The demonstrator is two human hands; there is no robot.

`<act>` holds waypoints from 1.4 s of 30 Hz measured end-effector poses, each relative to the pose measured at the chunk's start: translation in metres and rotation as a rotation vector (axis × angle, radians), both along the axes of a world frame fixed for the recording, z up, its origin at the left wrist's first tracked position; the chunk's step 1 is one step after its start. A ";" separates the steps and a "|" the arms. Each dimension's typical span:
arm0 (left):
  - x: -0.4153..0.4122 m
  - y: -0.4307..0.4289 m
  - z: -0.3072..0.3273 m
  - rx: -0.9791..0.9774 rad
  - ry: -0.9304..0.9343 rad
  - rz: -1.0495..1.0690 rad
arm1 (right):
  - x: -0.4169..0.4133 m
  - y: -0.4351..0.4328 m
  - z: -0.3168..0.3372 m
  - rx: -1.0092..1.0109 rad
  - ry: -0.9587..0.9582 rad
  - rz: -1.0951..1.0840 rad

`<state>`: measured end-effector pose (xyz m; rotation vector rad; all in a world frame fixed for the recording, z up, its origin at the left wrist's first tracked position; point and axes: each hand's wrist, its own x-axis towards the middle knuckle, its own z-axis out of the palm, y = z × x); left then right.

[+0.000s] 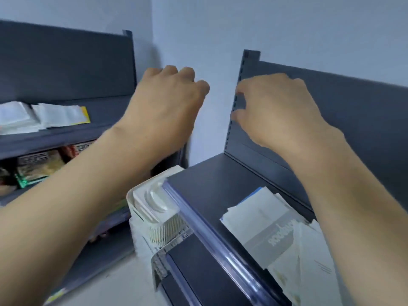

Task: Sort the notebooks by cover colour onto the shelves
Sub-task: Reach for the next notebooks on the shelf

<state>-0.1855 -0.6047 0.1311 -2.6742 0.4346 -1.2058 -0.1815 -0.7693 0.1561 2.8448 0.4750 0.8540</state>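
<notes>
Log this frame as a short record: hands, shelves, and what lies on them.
left hand: raised, fingers curled, nothing seen in it
right hand: raised, fingers loosely bent, holding nothing
left shelf: white notebooks, and a yellow-edged notebook
right shelf: pale notebooks, with a blue edge showing
between shelves: white basket
image: blurred
</notes>
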 end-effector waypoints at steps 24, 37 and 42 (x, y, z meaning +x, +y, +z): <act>-0.054 0.392 -0.008 -0.135 -0.078 0.578 | 0.033 0.400 -0.011 0.106 -0.069 0.471; 0.039 0.463 -0.041 -0.214 0.007 0.758 | 0.158 0.487 -0.046 0.133 0.108 0.554; 0.107 0.485 -0.055 -0.258 0.099 0.838 | 0.235 0.512 -0.059 0.155 0.198 0.568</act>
